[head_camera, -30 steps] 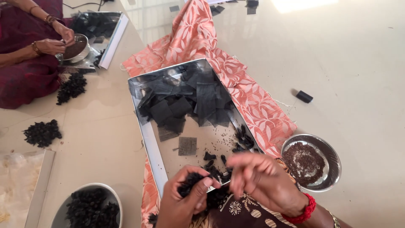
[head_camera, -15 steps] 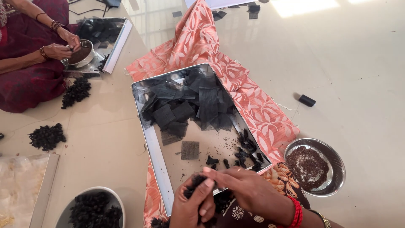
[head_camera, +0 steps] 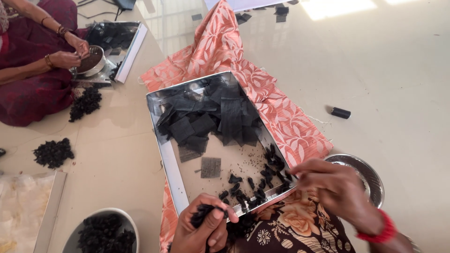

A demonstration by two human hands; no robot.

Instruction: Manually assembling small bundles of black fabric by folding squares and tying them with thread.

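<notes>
While my left hand pinches a black crumpled piece over my lap, my right hand hovers loosely curled and empty beside the steel tray, near its loose pieces.

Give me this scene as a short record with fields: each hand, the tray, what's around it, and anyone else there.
Left hand: shut on a small black bundle, at the tray's near edge
Right hand: fingers bent, nothing seen in its grip, over the steel bowl
Tray: shiny metal, holding black mesh squares and small black pieces
Under tray: orange patterned cloth
Floor: black piles, small black cylinder
Near left: bowl of black pieces
Other person: far left, hands at a small bowl
</notes>
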